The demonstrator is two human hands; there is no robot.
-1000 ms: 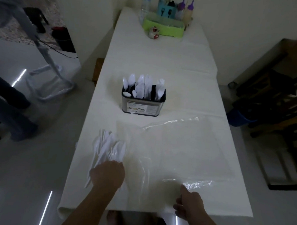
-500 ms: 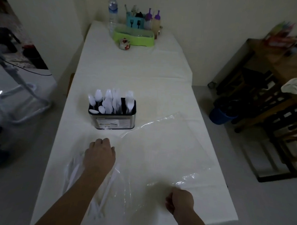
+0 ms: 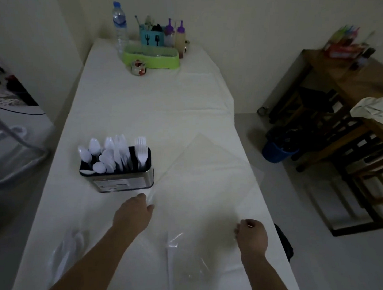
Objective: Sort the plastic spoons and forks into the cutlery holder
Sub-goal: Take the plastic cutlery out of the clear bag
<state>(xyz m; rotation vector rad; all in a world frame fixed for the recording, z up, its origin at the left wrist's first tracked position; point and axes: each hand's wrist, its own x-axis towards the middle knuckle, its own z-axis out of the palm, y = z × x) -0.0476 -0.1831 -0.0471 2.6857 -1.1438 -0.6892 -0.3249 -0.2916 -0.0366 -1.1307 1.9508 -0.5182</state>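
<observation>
A steel cutlery holder (image 3: 121, 181) stands at the table's left middle, with white plastic spoons (image 3: 94, 148) on its left side and white forks (image 3: 141, 150) on its right. A loose pile of white plastic cutlery (image 3: 68, 252) lies blurred near the front left edge. A clear plastic sheet (image 3: 206, 180) is spread over the table's right half. My left hand (image 3: 133, 212) pinches the sheet's edge just in front of the holder. My right hand (image 3: 251, 236) grips the sheet near the table's right edge, fingers curled.
The long white table (image 3: 148, 103) carries a water bottle (image 3: 119, 24), a green tray (image 3: 151, 56), a blue utensil box, sauce bottles and a small jar (image 3: 138, 67) at its far end. Wooden furniture (image 3: 341, 107) and a blue bucket (image 3: 278, 152) stand on the right.
My left hand left the cutlery pile and moved forward and right to the sheet's edge by the holder. My right hand rose with the sheet. The view shifted leftward across the table.
</observation>
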